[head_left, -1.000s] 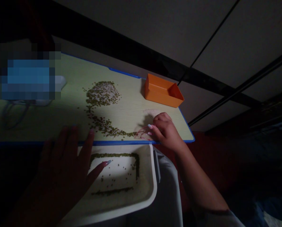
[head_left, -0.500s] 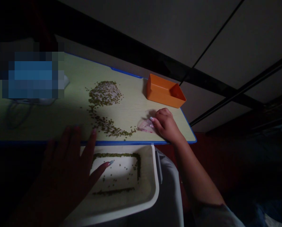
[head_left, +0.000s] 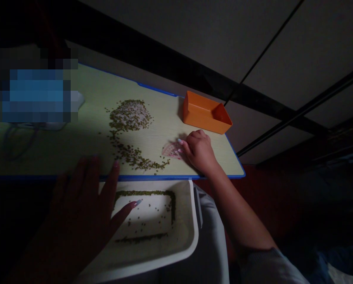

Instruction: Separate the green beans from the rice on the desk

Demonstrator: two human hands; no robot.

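My right hand (head_left: 199,150) is closed on a thin, pinkish, see-through card (head_left: 172,150), held low at the tabletop. Its exact kind is hard to make out. To its left curves a trail of small green beans (head_left: 137,158), which look like mung beans. Farther back lies a mound of white grains mixed with green beans (head_left: 130,115). My left hand (head_left: 84,201) is in shadow, fingers spread, over the table's near edge and the left part of a white plastic tub (head_left: 183,244). Green beans line the tub's inner bottom edges, with several scattered over its floor.
An open orange box (head_left: 207,122) stands at the table's back right. The pale green table (head_left: 164,118) has a blue rim. At the left, a blurred-out patch partly covers a white object (head_left: 75,100) with a cord. Grey cloth (head_left: 211,232) shows beside the tub.
My right hand has moved the pinkish card away from the table's near edge, off the end of the bean trail. My left hand stays spread in place.
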